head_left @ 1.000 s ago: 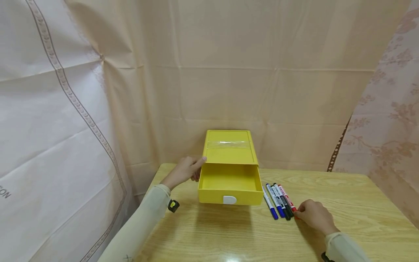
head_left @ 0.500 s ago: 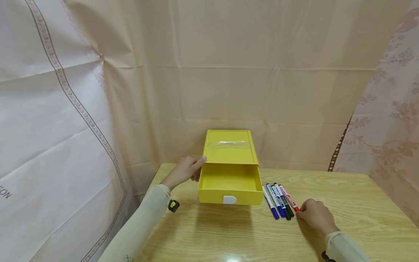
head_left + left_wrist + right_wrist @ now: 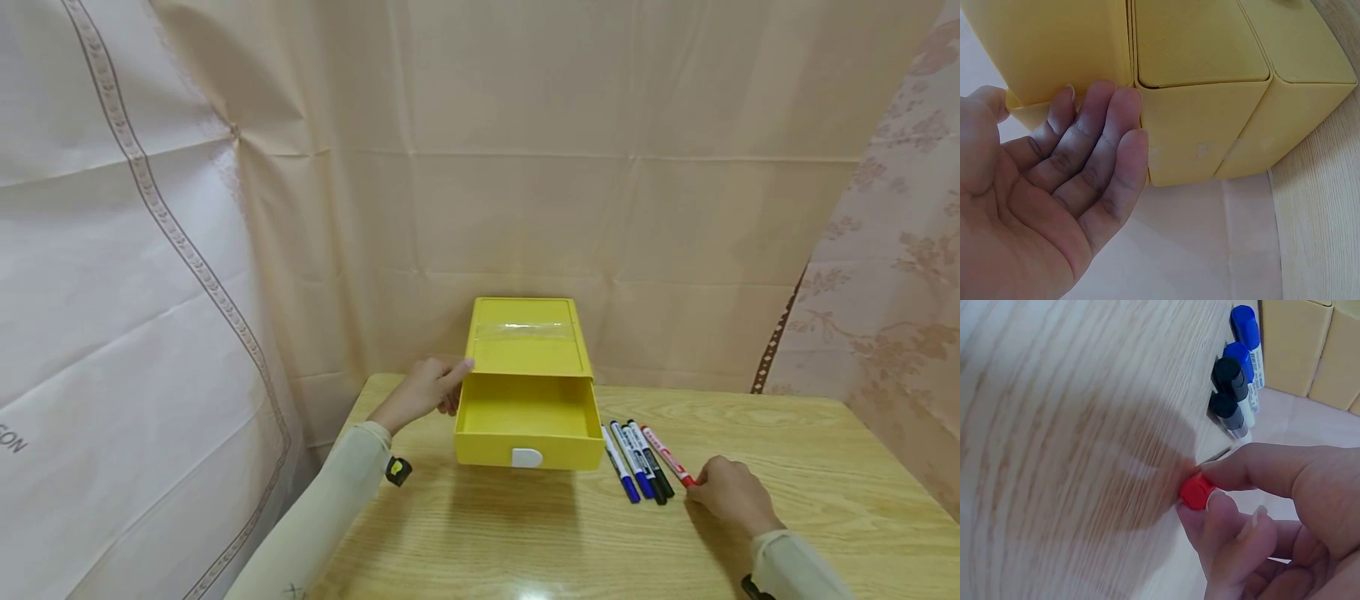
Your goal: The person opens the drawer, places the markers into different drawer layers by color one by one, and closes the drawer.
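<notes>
A yellow drawer box (image 3: 525, 342) stands on the table, its drawer (image 3: 491, 450) pulled out with nothing seen inside. My left hand (image 3: 423, 390) holds the box at its front left corner, thumb over the top edge. In the left wrist view, the fingers (image 3: 1119, 153) lie bent against the side. To the right of the box, my right hand (image 3: 731, 493) pinches a red marker (image 3: 667, 455) by its cap end; the red cap (image 3: 1196, 491) shows between thumb and fingertips in the right wrist view. The marker lies slanted, its far end close to the other markers.
Two blue-capped markers (image 3: 621, 465) and two black-capped markers (image 3: 649, 467) lie side by side between the box and the red marker. The wooden table (image 3: 480, 542) runs back to a beige cloth (image 3: 525, 208); patterned cloth hangs at both sides.
My right hand has moved slightly right, drawing the red marker's cap end away from the black-capped markers. The left hand and the drawer box have stayed still.
</notes>
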Demonstrator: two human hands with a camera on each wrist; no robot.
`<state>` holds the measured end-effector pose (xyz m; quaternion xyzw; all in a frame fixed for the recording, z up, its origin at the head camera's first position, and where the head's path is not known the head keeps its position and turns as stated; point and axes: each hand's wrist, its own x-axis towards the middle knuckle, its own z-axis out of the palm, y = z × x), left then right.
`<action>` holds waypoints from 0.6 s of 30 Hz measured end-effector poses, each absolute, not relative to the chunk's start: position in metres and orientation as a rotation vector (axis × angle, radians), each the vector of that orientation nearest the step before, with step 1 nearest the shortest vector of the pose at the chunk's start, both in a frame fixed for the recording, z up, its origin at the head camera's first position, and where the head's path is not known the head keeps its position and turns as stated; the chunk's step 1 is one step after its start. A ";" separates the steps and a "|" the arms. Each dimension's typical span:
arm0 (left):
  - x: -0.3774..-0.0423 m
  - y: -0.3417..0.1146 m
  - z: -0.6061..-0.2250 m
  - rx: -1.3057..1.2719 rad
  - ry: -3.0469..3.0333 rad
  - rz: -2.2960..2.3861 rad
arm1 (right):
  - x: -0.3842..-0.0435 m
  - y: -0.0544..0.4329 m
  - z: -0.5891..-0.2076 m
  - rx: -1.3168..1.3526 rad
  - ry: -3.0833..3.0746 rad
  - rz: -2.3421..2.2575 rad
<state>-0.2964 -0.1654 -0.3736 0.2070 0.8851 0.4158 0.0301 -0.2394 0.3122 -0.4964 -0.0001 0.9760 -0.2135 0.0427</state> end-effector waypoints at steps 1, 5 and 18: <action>-0.296 -0.166 -0.374 0.638 2.724 1.286 | -0.239 0.313 -0.497 -0.001 2.987 -0.663; -0.297 -0.166 -0.374 0.635 2.712 1.295 | -0.238 0.315 -0.498 -0.006 2.991 -0.692; -0.298 -0.166 -0.374 0.636 2.722 1.281 | -0.237 0.316 -0.493 0.025 2.968 -0.777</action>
